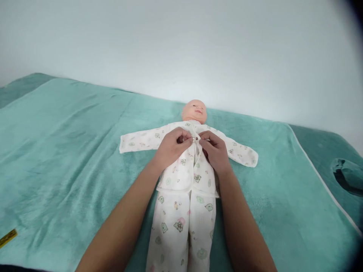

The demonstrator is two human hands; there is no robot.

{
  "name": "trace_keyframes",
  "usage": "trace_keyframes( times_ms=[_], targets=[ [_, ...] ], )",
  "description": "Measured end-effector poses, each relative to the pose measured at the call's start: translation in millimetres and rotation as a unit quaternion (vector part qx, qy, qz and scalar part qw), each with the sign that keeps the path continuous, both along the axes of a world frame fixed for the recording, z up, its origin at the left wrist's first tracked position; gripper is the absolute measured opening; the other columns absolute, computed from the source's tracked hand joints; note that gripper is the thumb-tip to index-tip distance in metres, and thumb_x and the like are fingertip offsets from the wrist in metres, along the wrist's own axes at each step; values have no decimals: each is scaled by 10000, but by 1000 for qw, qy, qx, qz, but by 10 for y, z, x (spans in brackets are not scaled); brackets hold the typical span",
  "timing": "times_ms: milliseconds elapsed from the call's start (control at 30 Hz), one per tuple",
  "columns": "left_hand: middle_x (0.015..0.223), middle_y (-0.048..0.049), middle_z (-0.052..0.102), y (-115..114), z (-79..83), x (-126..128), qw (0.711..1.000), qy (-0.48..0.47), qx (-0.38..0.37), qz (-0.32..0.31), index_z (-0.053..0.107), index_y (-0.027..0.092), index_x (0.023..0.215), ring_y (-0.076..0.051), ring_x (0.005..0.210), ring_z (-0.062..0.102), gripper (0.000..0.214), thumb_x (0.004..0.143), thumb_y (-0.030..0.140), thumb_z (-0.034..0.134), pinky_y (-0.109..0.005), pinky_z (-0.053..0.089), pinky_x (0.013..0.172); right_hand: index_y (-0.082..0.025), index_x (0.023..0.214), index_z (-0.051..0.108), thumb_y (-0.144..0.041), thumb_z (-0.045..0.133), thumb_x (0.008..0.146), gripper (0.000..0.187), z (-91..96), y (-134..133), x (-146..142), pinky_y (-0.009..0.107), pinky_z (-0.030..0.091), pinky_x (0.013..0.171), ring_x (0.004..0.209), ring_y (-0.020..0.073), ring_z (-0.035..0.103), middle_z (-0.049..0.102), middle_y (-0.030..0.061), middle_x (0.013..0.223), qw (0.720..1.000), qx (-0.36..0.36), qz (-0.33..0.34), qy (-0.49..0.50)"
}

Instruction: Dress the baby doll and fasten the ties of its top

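A baby doll [194, 110] lies on its back on a teal blanket [70, 151], head away from me. It wears a white printed shirt [181, 170] with sleeves spread out, and matching trousers [181, 226]. My left hand [171, 147] pinches the left edge of the shirt front at the doll's chest. My right hand [215, 151] pinches the right edge just opposite. The fingertips of both hands meet at a small fastener near the collar. Both hands are closed on the fabric.
The blanket covers a wide bed against a pale wall [198, 49]. A darker teal cover with a round hole [347, 177] shows at the right. A yellow strip [8, 238] lies at the lower left edge.
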State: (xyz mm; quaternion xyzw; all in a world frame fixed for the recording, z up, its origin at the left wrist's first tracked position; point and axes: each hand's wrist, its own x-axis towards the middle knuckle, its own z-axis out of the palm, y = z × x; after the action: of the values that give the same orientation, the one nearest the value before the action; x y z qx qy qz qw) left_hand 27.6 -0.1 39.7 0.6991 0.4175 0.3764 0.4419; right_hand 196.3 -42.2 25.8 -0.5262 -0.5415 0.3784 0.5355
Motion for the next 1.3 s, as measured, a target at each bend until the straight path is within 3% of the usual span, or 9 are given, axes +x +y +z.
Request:
trace_keyframes(
  times_ms=[233,667,800,900,1033,1300],
  targets=[
    [771,5,570,4,41,-38,994,-66,-90,-18,638,196,826,-120,695,484,155,841,351,630,-254,373,618,-205,756,529,-331,576,826,152,23,-3,-3,258,373,592,699,118,465,596,30,959,999,6,6,-39],
    [751,9,543,6,4,-26,997,-49,-52,-19,606,198,779,-122,696,462,222,858,404,626,-270,374,647,-212,762,632,-342,580,864,173,43,-14,29,318,443,735,820,158,538,635,48,989,997,51,24,-58],
    [756,8,551,20,-33,-27,997,-61,-51,-17,615,197,789,-123,700,475,225,859,410,627,-271,384,650,-214,801,649,-386,596,862,190,17,-15,40,295,435,675,793,149,541,645,44,1009,998,35,32,-46],
    [766,8,561,31,-54,-31,996,-66,-48,-22,621,196,792,-124,711,486,217,861,401,626,-268,390,659,-220,826,624,-391,675,805,180,19,-26,22,263,372,583,682,115,477,632,18,945,999,2,19,-46],
    [757,9,563,47,-38,-52,998,-53,-39,-23,626,193,777,-128,716,491,198,854,375,634,-271,385,663,-235,880,604,-364,700,793,183,75,-62,-34,251,278,534,570,90,348,513,-45,709,996,-32,-12,-77],
    [879,-15,609,10,-4,-97,997,-59,-19,-45,692,197,835,-133,774,533,181,834,377,672,-276,423,708,-231,884,600,-384,702,800,202,96,-71,-81,251,279,537,558,94,344,445,-64,632,992,-19,-41,-118]
  ],
)
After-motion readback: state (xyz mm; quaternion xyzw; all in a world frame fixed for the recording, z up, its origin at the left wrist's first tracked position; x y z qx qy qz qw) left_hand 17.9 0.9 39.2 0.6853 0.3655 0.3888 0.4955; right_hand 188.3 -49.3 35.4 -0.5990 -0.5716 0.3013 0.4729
